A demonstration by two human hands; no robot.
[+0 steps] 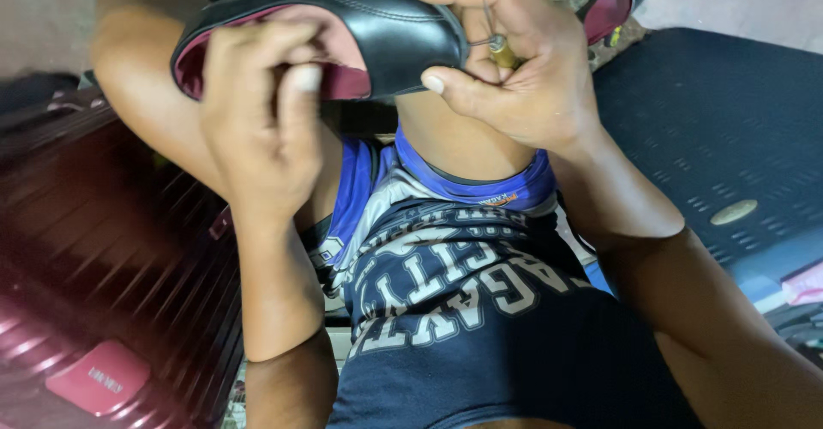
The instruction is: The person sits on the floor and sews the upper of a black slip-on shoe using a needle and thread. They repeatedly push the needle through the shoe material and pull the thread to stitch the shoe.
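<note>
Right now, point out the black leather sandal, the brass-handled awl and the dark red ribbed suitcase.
Black leather sandal (390,22), head view, upper strap.
Brass-handled awl (500,49), head view, brass ferrule.
Dark red ribbed suitcase (94,266), head view, ribbed shell.

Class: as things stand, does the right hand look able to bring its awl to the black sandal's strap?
Probably yes: the right hand already rests on the black sandal, the awl beside the strap; nothing between.

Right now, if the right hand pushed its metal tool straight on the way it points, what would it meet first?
The right hand aims its awl-like tool left, so it would probably meet the sandal's black strap first; depth is unclear.
</note>
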